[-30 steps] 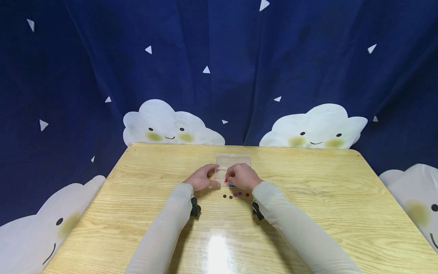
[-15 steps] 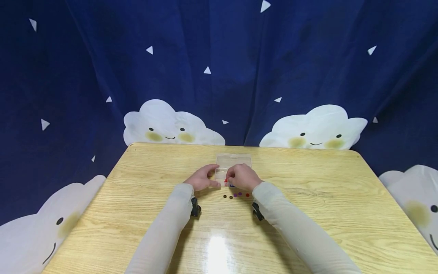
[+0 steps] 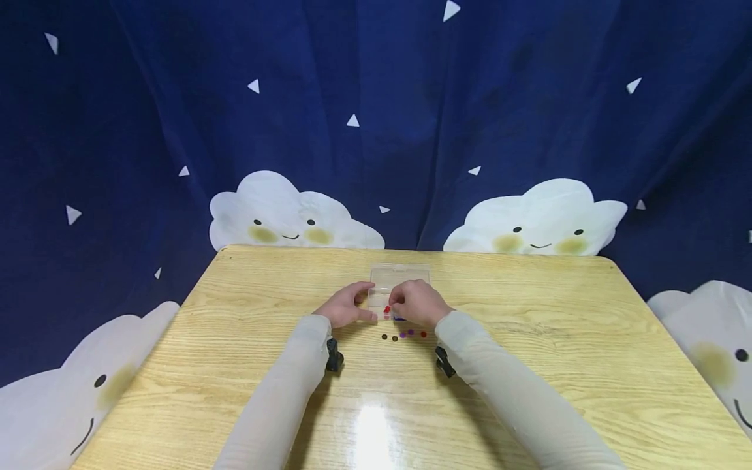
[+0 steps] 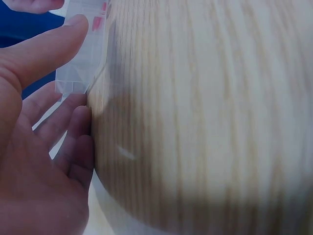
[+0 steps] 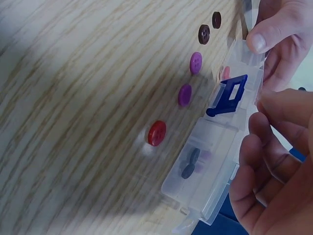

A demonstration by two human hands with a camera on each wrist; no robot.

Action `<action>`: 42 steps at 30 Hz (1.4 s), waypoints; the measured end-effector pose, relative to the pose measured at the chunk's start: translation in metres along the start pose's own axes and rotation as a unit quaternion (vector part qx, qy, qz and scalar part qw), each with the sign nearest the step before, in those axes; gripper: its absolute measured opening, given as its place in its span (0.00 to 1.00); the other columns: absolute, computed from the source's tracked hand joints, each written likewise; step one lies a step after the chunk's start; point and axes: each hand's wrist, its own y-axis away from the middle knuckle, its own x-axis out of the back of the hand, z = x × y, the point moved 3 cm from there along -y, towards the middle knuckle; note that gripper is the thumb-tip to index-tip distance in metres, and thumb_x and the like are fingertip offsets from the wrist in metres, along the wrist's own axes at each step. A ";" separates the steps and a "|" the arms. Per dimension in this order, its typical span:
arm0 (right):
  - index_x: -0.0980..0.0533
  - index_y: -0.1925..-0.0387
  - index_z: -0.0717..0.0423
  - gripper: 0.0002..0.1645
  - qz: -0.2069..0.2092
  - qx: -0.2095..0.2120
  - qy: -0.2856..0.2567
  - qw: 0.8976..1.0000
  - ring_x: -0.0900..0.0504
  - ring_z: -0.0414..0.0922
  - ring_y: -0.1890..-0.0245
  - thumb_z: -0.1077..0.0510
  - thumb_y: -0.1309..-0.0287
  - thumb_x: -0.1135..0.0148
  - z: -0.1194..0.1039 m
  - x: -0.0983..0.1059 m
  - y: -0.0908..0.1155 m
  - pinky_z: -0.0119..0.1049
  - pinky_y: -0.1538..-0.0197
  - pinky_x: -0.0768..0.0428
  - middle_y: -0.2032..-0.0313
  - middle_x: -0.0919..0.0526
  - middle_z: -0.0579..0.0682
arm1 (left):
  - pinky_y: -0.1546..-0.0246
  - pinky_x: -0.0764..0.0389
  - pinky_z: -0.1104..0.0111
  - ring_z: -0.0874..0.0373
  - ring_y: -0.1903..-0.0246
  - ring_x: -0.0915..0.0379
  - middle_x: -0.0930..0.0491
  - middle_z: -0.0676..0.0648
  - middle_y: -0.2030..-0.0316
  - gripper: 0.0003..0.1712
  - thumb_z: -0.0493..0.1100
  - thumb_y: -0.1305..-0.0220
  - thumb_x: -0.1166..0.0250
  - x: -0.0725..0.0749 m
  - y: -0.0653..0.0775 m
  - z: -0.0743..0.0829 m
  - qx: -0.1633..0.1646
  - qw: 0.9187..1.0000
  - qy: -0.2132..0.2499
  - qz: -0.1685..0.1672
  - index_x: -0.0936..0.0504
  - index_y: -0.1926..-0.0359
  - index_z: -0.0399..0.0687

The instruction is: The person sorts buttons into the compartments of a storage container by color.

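A clear plastic compartment box (image 5: 200,169) stands on the table with its lid (image 3: 399,277) raised at the back. My left hand (image 3: 345,305) grips the box's left end, thumb (image 4: 66,39) over the front and fingers around the end. My right hand (image 3: 418,303) is over the middle of the box, fingers curled; whether anything is between its fingertips is hidden. Just left of these fingertips shows a red button (image 3: 387,309), at the box's left part. A blue latch (image 5: 230,97) is at the front. Dark buttons (image 5: 190,164) lie inside the right compartment.
In front of the box is a loose row on the wooden table (image 3: 294,274): dark brown buttons (image 5: 204,34), purple buttons (image 5: 185,95) and a red button (image 5: 157,133). A dark blue curtain (image 3: 399,130) with clouds hangs behind the table's far edge.
My right fingertips have shifted slightly right, away from the red button in the box. My left hand stays on the box, and the row of buttons is unchanged.
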 end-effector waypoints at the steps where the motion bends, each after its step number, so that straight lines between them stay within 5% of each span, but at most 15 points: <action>1: 0.14 0.71 0.50 0.05 0.000 0.001 0.001 1.000 0.23 0.40 0.70 0.60 0.42 0.34 0.000 0.000 0.000 0.38 0.56 0.20 0.71 0.13 0.44 | 0.35 0.30 0.54 0.48 0.37 0.33 0.29 0.49 0.32 0.44 0.43 0.43 0.26 0.000 0.001 0.000 0.000 1.000 -0.001 0.000 0.35 0.27 0.57; 21: 0.14 0.65 0.53 0.06 -0.027 0.056 0.006 0.998 0.20 0.39 0.66 0.60 0.40 0.36 0.008 0.010 0.019 0.40 0.53 0.18 0.66 0.12 0.45 | 0.33 0.31 0.53 0.48 0.35 0.34 0.30 0.49 0.31 0.44 0.43 0.42 0.26 0.003 0.000 -0.002 -0.004 1.000 0.004 -0.002 0.35 0.27 0.55; 42: 0.15 0.64 0.55 0.07 -0.025 0.102 -0.015 0.994 0.18 0.40 0.64 0.64 0.42 0.36 0.032 0.018 0.061 0.37 0.58 0.20 0.66 0.15 0.46 | 0.33 0.32 0.54 0.49 0.36 0.34 0.29 0.49 0.33 0.44 0.42 0.43 0.25 0.000 0.000 -0.001 -0.002 1.000 0.014 -0.002 0.34 0.27 0.56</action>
